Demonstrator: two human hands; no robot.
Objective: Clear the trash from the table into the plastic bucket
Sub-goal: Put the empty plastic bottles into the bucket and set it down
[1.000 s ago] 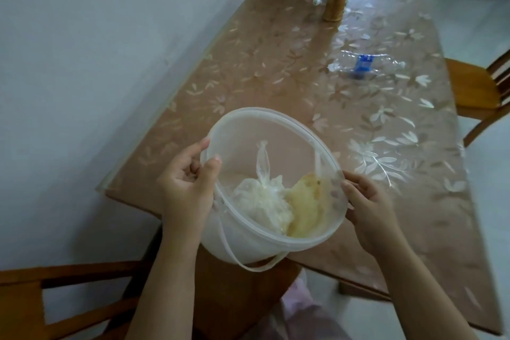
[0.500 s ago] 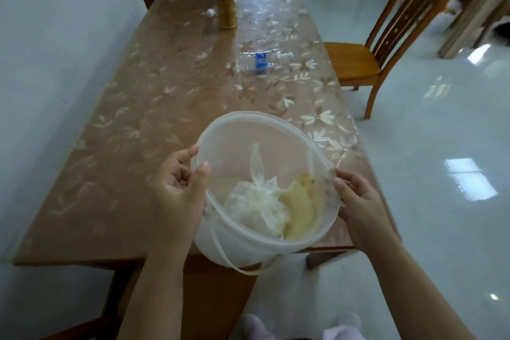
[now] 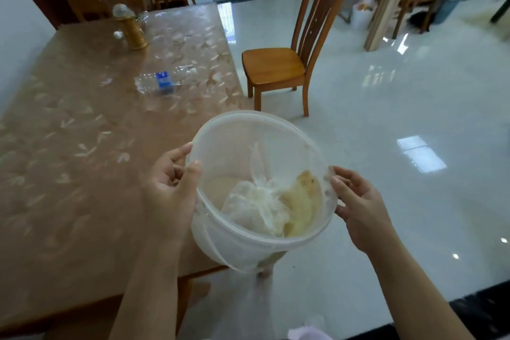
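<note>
I hold a translucent white plastic bucket [image 3: 234,240] at the table's near right corner, partly over the floor. My left hand [image 3: 168,193] grips its left rim, thumb inside. My right hand [image 3: 358,204] grips the right rim. Inside lie a knotted clear plastic bag [image 3: 256,207] and a yellowish scrap [image 3: 300,204]. A crushed clear bottle with a blue label [image 3: 162,83] lies on the brown floral table [image 3: 69,146], farther back.
A gold bottle with a clear cap [image 3: 132,29] stands at the table's far end. A wooden chair [image 3: 284,63] stands to the right of the table on the glossy white floor [image 3: 400,132]. More chairs and furniture stand at the back.
The view has swung right, and the bucket has moved with both hands from over the table toward its right corner. Both grips and the contents are unchanged.
</note>
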